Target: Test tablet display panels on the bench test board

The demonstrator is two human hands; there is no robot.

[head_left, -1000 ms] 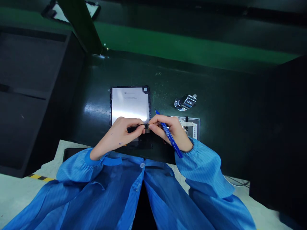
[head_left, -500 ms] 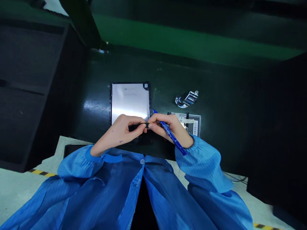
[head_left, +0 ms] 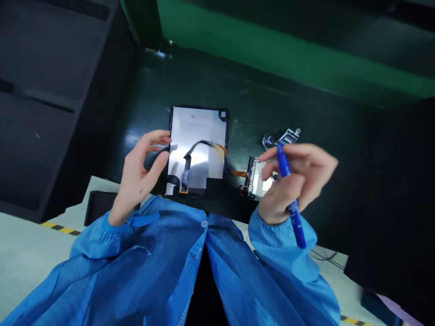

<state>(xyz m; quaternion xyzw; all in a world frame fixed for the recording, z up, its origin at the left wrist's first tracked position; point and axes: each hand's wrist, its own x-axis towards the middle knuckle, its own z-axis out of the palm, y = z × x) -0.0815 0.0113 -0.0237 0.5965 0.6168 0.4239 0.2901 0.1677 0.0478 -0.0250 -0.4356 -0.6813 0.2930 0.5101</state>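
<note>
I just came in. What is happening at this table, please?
A person's right hand holds a blue pen near a small circuit board. The left hand is open at a screen panel's edge; whether it touches is unclear. A black cable lies on the panel, and an orange cable runs from there towards the board.

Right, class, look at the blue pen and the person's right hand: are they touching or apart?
Touching. The head view shows the blue pen held in the right hand, with the thumb across its barrel.

Single head cam, worn on the person's head. Faced forward and down over hands [head_left: 141,174] and tabletop [head_left: 244,115].
</note>
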